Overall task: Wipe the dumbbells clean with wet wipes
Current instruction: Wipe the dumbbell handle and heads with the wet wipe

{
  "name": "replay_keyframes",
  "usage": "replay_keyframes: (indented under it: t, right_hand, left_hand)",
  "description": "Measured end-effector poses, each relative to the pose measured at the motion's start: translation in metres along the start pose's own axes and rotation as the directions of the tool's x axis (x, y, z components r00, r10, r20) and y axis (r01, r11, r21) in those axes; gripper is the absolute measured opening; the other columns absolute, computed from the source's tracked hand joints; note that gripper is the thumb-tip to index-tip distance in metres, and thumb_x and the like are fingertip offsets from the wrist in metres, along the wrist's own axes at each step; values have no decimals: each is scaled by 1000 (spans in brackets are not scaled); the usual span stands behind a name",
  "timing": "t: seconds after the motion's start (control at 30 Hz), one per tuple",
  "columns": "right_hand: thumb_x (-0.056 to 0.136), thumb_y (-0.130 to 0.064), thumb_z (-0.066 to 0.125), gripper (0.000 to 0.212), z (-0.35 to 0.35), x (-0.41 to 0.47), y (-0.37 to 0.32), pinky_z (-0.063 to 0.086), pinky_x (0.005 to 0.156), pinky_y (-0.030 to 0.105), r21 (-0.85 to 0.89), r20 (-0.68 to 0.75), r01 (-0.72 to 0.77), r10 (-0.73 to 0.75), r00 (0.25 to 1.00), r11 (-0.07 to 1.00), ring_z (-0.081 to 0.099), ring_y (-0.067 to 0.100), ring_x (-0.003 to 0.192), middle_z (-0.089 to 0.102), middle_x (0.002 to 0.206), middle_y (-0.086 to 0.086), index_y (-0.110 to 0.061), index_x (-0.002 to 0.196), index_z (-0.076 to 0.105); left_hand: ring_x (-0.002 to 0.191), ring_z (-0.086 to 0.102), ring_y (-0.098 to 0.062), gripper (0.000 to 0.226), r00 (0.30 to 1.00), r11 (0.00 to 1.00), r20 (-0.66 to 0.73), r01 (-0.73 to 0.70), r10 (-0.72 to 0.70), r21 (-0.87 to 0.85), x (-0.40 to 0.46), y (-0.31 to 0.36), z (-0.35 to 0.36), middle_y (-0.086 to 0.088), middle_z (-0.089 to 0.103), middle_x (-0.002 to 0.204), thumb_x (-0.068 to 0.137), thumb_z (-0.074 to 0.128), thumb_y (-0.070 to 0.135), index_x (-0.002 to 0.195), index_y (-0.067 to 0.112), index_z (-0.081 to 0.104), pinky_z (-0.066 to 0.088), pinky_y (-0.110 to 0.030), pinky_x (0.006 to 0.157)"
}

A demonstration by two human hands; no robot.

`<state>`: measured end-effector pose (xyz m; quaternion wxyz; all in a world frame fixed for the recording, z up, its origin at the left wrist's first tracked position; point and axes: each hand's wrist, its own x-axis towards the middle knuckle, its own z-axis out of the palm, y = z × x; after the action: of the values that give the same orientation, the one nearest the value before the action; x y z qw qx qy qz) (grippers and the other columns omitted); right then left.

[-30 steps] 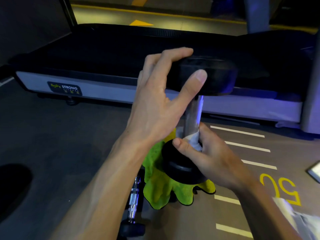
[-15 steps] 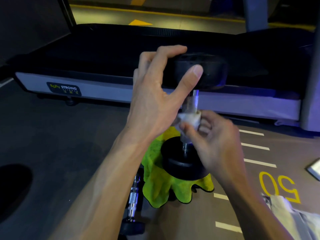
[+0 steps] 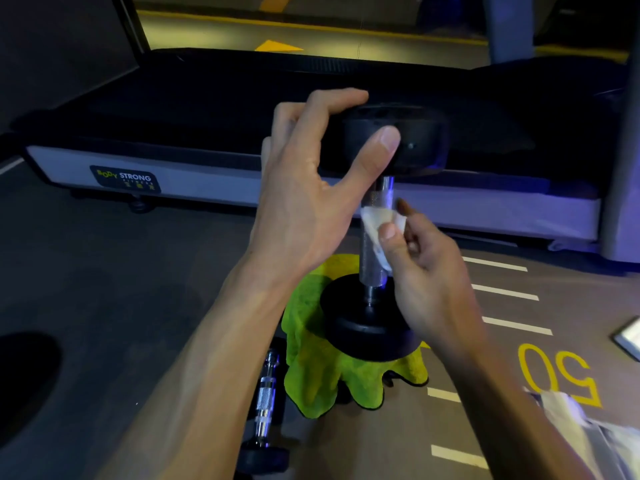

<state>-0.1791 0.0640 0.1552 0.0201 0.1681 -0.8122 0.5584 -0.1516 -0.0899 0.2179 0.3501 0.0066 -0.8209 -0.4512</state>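
A black dumbbell [image 3: 375, 268] with a chrome handle stands upright, its lower head resting on a yellow-green cloth [image 3: 322, 379] on the floor. My left hand [image 3: 311, 188] grips the upper head, thumb on its near side and fingers over the top. My right hand [image 3: 422, 268] pinches a white wet wipe [image 3: 377, 226] and holds it against the right side of the chrome handle, about mid-height. A second dumbbell [image 3: 265, 403] with a chrome handle lies on the floor left of the cloth, partly hidden by my left forearm.
A treadmill [image 3: 207, 174] with a grey side rail runs across the back. White stripes and a yellow "50" [image 3: 561, 375] mark the floor on the right. A white packet [image 3: 588, 431] lies at the lower right, and a flat pale object [image 3: 628, 337] pokes in at the right edge.
My right hand has slid the wipe up the chrome handle, from just above the lower head to about mid-height. My left hand has kept its grip on the upper head.
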Motion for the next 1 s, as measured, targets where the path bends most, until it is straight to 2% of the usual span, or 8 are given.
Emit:
replay_keyframes:
  t: [0.07, 0.13, 0.2, 0.3, 0.47, 0.6, 0.77, 1.0]
  right_hand:
    - [107, -28, 59, 44, 3, -6, 6, 56, 97, 27, 242, -88, -84, 108, 990, 967, 70, -1, 102, 75, 107, -10, -23, 150, 50]
    - [107, -21, 59, 24, 5, -11, 10, 60, 94, 45, 313, -106, -92, 131, 986, 945, 77, 14, 99, 81, 103, -2, -18, 130, 64]
    - [110, -24, 54, 18, 5, -11, 9, 59, 86, 40, 290, -85, -55, 83, 993, 956, 76, 14, 93, 81, 96, 1, -16, 110, 71]
    - [113, -26, 43, 35, 3, 6, -2, 52, 76, 21, 277, 36, -9, -1, 999, 961, 69, 5, 81, 78, 86, 0, -14, 96, 71]
    - [113, -38, 35, 59, -2, 21, -8, 56, 79, 45, 466, 323, -219, 65, 944, 857, 73, 25, 76, 77, 79, 14, -17, 86, 82]
    - [109, -47, 35, 45, -5, -1, 2, 54, 90, 48, 7, 270, -2, 0, 963, 1000, 73, 21, 92, 77, 93, 3, -17, 106, 69]
    - [109, -39, 44, 18, 4, -20, -27, 36, 66, 40, -501, 151, -11, 99, 984, 865, 63, 41, 90, 70, 93, 12, -21, 104, 44]
    - [93, -34, 77, 25, 0, 3, -32, 51, 74, 37, -323, -75, 24, -51, 996, 946, 68, 27, 91, 74, 91, -3, -19, 111, 66]
  left_hand:
    - [118, 55, -16, 41, 1000, 1000, -6, 0, 0, -8, -1, 0, 0, 14, 46, 118, 95, 59, 62, 131, 44, 57, 47, -37, 108]
    - [120, 55, -16, 40, 1000, 1000, -3, -3, 3, -17, -1, 0, 0, 15, 46, 118, 94, 59, 63, 130, 46, 56, 47, -36, 109]
    - [120, 55, -16, 39, 1000, 1000, 8, -4, 5, -30, -2, 1, 1, 15, 45, 119, 94, 59, 63, 129, 48, 54, 47, -36, 109]
    - [119, 55, -17, 38, 1000, 999, 15, -16, 16, -29, -1, 2, 3, 15, 44, 118, 93, 59, 63, 128, 48, 53, 47, -38, 109]
    - [124, 54, -17, 37, 1000, 999, -1, 0, 0, -40, 1, -2, 3, 16, 44, 119, 95, 60, 61, 128, 46, 54, 45, -38, 112]
    - [124, 54, -15, 37, 1000, 999, 2, 12, -12, -38, 2, -5, -1, 16, 45, 120, 95, 61, 61, 129, 46, 55, 46, -32, 110]
    - [120, 56, -18, 37, 1000, 1000, -26, 3, -4, -29, 5, -1, 4, 17, 45, 116, 93, 62, 62, 126, 47, 56, 46, -38, 111]
    - [118, 54, -19, 46, 999, 1000, -50, -3, 4, 19, 3, 8, 12, 14, 44, 115, 90, 66, 64, 129, 40, 61, 48, -38, 106]
